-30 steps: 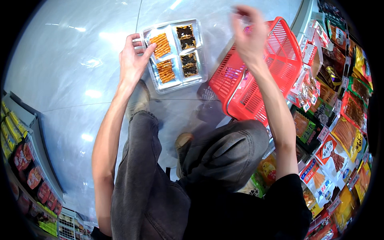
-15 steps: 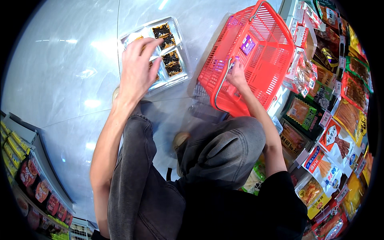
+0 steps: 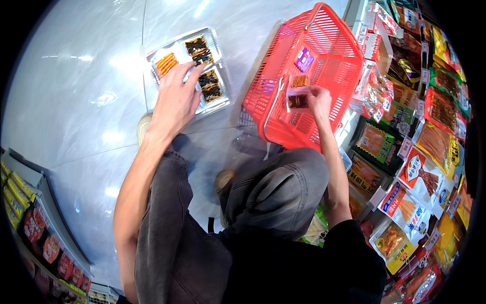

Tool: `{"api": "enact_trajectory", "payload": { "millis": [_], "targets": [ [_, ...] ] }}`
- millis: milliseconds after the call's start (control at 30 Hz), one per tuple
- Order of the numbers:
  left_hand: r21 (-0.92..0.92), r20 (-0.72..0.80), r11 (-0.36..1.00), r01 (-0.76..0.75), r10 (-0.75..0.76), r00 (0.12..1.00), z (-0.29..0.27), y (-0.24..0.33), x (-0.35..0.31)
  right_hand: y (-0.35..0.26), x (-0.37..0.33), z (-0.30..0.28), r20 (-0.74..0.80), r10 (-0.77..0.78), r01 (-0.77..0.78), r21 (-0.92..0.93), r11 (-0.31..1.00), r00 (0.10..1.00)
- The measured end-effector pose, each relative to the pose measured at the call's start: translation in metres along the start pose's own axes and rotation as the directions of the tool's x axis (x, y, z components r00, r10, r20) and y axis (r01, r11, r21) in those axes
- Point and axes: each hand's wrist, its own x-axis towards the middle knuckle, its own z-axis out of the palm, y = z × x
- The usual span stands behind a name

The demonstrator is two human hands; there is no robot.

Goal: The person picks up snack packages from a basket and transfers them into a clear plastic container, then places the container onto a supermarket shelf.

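Left hand (image 3: 174,104) spread flat on snack tray (image 3: 218,43) on floor (image 3: 76,101), right hand (image 3: 318,99) pinching snack packet (image 3: 297,97) over red basket (image 3: 324,45)

Bright, glaring floor (image 3: 76,101) (fisheye-bent edges)

We see the left hand (image 3: 174,101) resting on a clear snack tray (image 3: 217,45) on the floor while the right hand (image 3: 318,99) holds a small packet (image 3: 297,97) over the red basket (image 3: 329,55).
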Motion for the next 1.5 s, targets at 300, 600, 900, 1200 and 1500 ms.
{"api": "enact_trajectory", "payload": {
  "millis": [300,600,900,1200,1500],
  "targets": [
    [-0.568,0.054,0.806,0.166,-0.164,0.985,-0.012,0.036,0.016,-0.083,-0.047,-0.090,0.035,-0.031,-0.014,0.862,0.507,0.999],
    [-0.961,0.273,-0.043,0.275,-0.334,0.902,-0.034,0.043,0.031,-0.171,-0.069,-0.067,0.409,-0.524,0.015,0.778,0.628,0.747],
    [-0.742,0.488,0.335,0.581,-0.323,0.811,-0.044,0.024,-0.006,-0.198,-0.069,-0.036,0.572,-0.671,0.407,0.534,0.741,0.472],
    [-0.689,0.383,0.357,0.630,-0.559,0.736,-0.027,-0.003,-0.049,-0.215,-0.031,0.020,0.541,-0.771,0.564,0.540,0.625,0.336],
    [-0.389,0.273,0.590,0.707,-0.660,0.700,-0.025,-0.009,-0.043,-0.223,-0.050,0.047,0.345,-0.865,0.812,0.339,0.476,0.364]
  ]
}}
